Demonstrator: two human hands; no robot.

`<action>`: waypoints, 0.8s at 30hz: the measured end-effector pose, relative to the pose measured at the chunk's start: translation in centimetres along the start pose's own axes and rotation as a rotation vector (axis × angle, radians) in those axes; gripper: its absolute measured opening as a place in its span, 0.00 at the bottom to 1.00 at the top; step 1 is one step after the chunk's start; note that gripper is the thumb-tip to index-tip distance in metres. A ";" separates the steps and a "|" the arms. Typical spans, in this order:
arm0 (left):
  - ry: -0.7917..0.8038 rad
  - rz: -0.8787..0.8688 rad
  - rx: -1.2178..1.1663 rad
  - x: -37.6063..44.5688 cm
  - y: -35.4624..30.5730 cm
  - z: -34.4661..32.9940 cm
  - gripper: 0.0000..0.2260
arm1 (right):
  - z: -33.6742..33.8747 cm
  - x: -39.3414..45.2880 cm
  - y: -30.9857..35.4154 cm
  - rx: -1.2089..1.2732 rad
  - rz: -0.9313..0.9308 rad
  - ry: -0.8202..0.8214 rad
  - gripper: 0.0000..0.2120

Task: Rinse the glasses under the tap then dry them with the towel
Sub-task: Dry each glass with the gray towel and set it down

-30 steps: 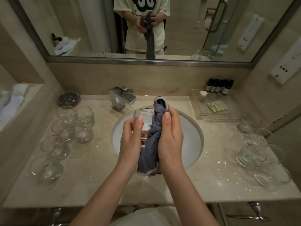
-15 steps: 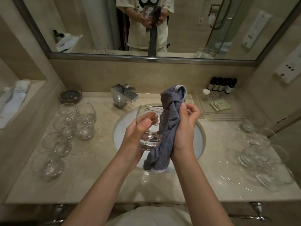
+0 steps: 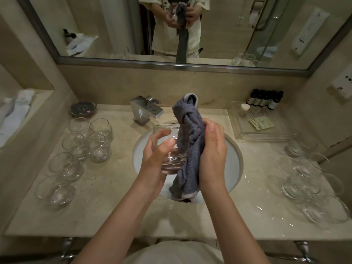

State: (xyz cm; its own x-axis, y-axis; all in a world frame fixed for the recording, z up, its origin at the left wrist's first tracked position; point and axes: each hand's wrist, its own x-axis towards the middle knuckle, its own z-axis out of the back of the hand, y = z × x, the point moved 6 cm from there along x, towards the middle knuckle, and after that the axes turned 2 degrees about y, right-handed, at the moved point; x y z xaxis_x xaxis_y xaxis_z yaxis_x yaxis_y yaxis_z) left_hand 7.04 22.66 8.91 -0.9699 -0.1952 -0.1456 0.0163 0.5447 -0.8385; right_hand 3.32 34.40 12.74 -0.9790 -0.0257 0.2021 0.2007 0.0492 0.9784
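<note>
I'm holding a clear round glass [image 3: 168,147] tilted over the sink, a twisted grey towel [image 3: 189,138] hanging against and into its right side.

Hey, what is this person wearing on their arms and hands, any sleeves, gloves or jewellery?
Nothing: both forearms are bare, and the left hand and right hand have no gloves, rings or watch showing. The mirror reflection shows a cream short-sleeved T-shirt with a dark print.
</note>
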 end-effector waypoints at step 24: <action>-0.003 0.010 0.166 3.4 -3.1 5.0 0.41 | -0.5 -0.1 -0.7 -0.327 0.233 0.391 0.16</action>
State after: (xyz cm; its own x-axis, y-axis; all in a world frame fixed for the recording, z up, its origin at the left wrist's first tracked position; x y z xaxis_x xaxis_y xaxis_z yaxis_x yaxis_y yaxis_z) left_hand 4.91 16.25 8.37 -0.9687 -0.1936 -0.1557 0.0659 0.4041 -0.9123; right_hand 3.27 33.84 12.06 -0.8341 -0.4229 0.3543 0.4713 -0.2127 0.8559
